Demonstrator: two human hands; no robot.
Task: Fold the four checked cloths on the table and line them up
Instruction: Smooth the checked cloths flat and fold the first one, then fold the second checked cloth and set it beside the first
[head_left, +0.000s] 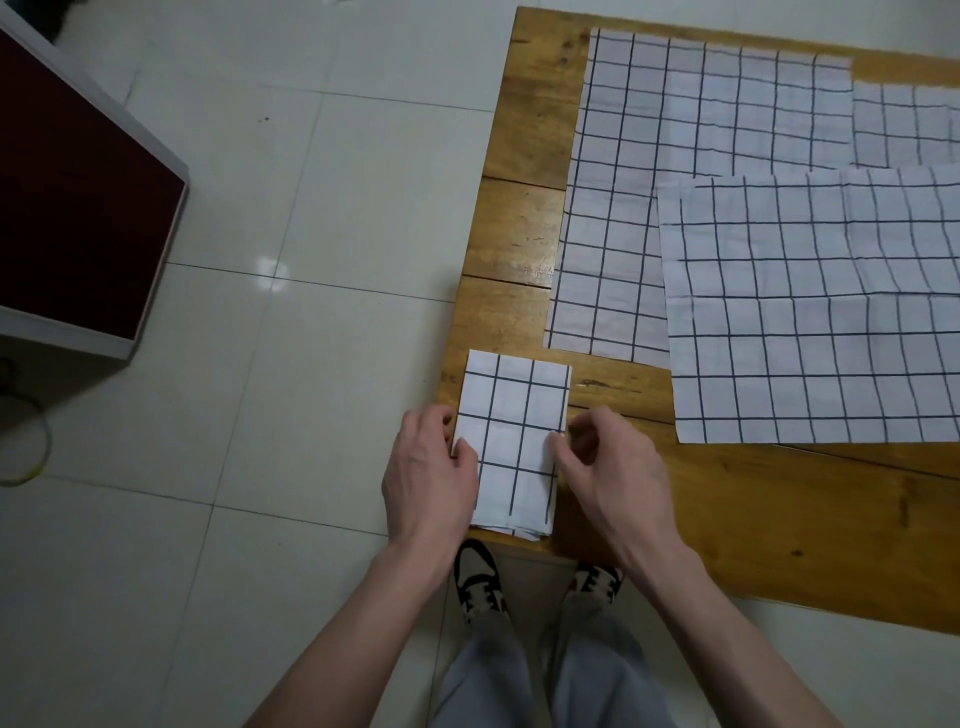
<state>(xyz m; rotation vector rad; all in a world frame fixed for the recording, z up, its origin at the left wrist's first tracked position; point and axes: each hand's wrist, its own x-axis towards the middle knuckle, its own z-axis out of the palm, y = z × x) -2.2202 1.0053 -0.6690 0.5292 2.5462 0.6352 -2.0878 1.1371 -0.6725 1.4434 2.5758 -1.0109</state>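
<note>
Small folded cloth (511, 441), white with dark lines in squares, lying at the near left corner of the wooden tabletop (779, 519), long side pointing away, bottom edge showing a few stacked layers. Left hand (431, 478) on its left edge, thumb on top, fingers curled round the side, pinching the cloth. Right hand (608, 467) on its right edge, thumb tip touching the top, other fingers bent and tucked beside it, pinching that edge too. Just past the folded cloth, up and to the right, a big open cloth (821, 312) spread flat, same squares, a few creases in it. Partly under that one, further back, another open cloth (675, 130) reaching toward the far edge of the tabletop. At the far right, a bit of a third open cloth (904, 130) peeking out, mostly hidden and cut off by the picture edge. Bare wood along the left side and the near right part. Below the tabletop edge, two shoes (478, 579) in black, white and tan, and grey trouser legs (597, 675). Pale shiny floor tiles (260, 208) all around. On the left, a dark red box (67, 218) with a light rim, standing on the floor well apart from the tabletop.
</note>
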